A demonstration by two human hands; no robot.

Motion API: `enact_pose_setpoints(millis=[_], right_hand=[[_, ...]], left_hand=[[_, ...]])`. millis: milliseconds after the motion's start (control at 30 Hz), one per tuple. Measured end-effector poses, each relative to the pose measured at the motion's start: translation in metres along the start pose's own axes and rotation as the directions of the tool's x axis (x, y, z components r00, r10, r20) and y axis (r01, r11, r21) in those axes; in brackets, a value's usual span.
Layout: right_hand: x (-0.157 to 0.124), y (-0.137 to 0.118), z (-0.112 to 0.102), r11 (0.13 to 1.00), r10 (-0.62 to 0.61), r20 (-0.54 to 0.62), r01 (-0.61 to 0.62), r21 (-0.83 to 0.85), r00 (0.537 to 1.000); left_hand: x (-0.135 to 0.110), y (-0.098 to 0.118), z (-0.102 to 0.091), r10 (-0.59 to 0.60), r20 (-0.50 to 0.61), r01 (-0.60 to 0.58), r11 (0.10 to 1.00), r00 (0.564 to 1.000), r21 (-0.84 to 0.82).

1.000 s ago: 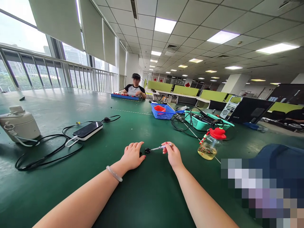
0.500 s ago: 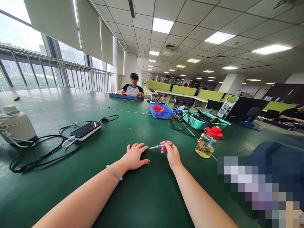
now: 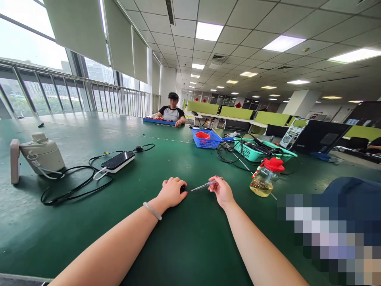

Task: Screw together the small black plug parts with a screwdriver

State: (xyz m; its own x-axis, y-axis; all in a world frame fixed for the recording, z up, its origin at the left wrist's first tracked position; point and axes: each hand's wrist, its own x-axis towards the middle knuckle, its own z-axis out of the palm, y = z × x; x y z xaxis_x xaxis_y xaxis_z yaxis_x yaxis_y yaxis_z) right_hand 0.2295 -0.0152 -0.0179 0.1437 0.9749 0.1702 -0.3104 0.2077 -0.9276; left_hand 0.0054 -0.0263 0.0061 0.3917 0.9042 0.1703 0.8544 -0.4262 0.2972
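1 small blk part pinched in L hand, at green table. 1 screwdriver gripped in R hand, tip near part w/ gap btwn. Beyond: 1 blue basket, 1 teal basket; 1 red-lid bottle right of R hand.

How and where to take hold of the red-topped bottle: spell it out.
Probably the clear, rounded body of the red-topped bottle, below the lid, coming from the near side: it stands on its base with that side exposed, while the teal basket sits behind. The right hand, nearest, holds a screwdriver.
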Motion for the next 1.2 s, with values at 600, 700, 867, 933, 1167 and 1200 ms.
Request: enact_pose_setpoints(millis=[600, 700, 867, 933, 1167, 1200], right_hand=[[0.001, -0.001, 0.001, 0.999, 0.004, 0.006, -0.004, 0.047, 1.0], [0.001, -0.001, 0.001, 0.999, 0.011, 0.01, -0.012, 0.043, 1.0], [0.001, -0.001, 0.001, 0.999, 0.017, 0.004, -0.017, 0.038, 1.0], [0.001, -0.001, 0.001, 0.999, 0.011, 0.001, -0.012, 0.038, 1.0], [0.001, 0.0, 0.0, 0.999, 0.002, 0.003, -0.002, 0.035, 1.0], [0.001, 0.0, 0.0, 0.999, 0.002, 0.004, -0.002, 0.035, 1.0]], left_hand=[[-0.121, -0.108, -0.074, 0.117, 0.121, -0.12, 0.993, 0.986, 0.013], [-0.132, -0.139, -0.089, 0.069, 0.115, -0.074, 0.997, 0.991, 0.037], [-0.136, -0.16, -0.105, -0.042, 0.032, 0.042, 0.999, 0.999, 0.009], [-0.137, -0.158, -0.112, -0.158, -0.046, 0.157, 0.987, 0.986, -0.043], [-0.154, -0.146, -0.138, -0.557, -0.293, 0.574, 0.818, 0.777, -0.034], [-0.156, -0.145, -0.138, -0.548, -0.333, 0.587, 0.809, 0.767, 0.022]])
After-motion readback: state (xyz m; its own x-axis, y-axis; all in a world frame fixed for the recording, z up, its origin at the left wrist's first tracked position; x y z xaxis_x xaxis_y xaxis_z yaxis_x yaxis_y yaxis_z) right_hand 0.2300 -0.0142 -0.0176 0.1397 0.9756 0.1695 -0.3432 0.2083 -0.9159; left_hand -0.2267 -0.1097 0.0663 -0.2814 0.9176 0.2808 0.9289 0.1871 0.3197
